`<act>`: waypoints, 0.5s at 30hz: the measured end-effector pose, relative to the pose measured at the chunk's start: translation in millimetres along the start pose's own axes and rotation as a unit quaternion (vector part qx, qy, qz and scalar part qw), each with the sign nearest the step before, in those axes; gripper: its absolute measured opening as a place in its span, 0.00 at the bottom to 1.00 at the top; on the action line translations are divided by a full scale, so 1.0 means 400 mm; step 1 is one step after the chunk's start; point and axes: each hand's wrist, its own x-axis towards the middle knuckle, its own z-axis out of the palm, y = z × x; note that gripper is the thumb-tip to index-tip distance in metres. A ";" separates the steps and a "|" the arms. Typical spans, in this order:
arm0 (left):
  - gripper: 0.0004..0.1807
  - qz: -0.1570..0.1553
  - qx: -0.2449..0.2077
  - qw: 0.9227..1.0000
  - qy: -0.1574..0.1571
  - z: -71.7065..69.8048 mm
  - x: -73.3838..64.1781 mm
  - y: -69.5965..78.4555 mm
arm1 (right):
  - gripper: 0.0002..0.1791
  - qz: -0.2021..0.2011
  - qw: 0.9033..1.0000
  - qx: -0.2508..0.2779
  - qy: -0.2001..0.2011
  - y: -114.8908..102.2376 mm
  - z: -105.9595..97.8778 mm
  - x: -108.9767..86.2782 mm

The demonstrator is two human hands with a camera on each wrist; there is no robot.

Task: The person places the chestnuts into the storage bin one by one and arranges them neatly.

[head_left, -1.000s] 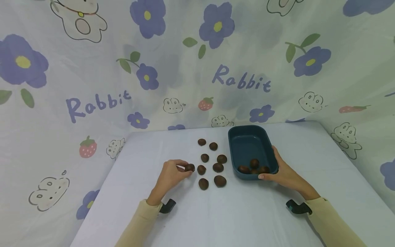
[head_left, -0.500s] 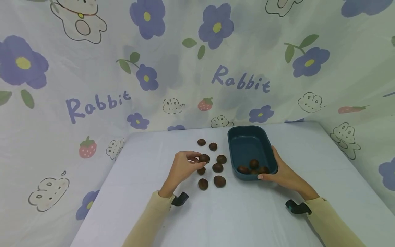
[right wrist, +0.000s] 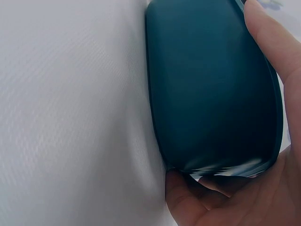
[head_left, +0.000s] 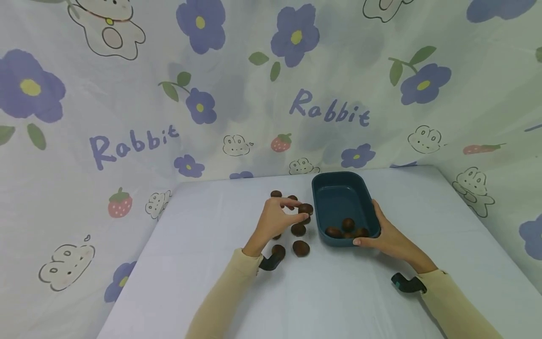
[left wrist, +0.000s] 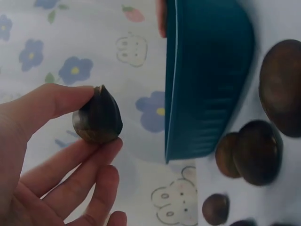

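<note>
- In the middle of the head view, the left hand (head_left: 277, 220) pinches one chestnut (head_left: 306, 209) between thumb and fingertips; such a small, round thing probably needs only this light grip.
- This chestnut is raised just left of the box (head_left: 340, 200), not touching it.
- Right of centre, the right hand (head_left: 391, 238) grips the box at its lower right corner, the thumb on the near edge, perhaps for keeping it steady.
- Inside, some chestnuts (head_left: 348, 224) are gathered at the lower end; why there, I cannot tell.
- Loose chestnuts (head_left: 301, 248) lie left of the box, probably within easy reach, some partly hidden by the left hand.
</note>
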 end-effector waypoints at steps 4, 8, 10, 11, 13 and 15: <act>0.18 0.009 0.003 1.000 -0.013 0.035 0.020 0.014 | 0.75 0.003 1.000 0.003 -0.002 0.001 0.001 0.001; 0.18 0.011 0.021 0.999 -0.028 0.072 0.038 0.025 | 0.76 0.005 1.000 0.002 -0.003 0.003 0.003 0.002; 0.19 0.016 0.033 0.999 -0.035 0.089 0.048 0.027 | 0.75 0.006 1.000 0.003 -0.005 0.002 0.002 0.002; 0.19 0.019 0.040 0.998 -0.039 0.098 0.053 0.027 | 0.75 0.006 1.000 0.003 -0.005 0.002 0.002 0.001; 0.20 0.027 0.047 0.997 -0.049 0.114 0.061 0.026 | 0.75 0.004 1.000 0.004 -0.004 0.000 0.001 0.001; 0.20 0.035 0.056 0.996 -0.057 0.129 0.068 0.023 | 0.75 0.002 1.000 0.003 -0.003 0.000 0.001 0.000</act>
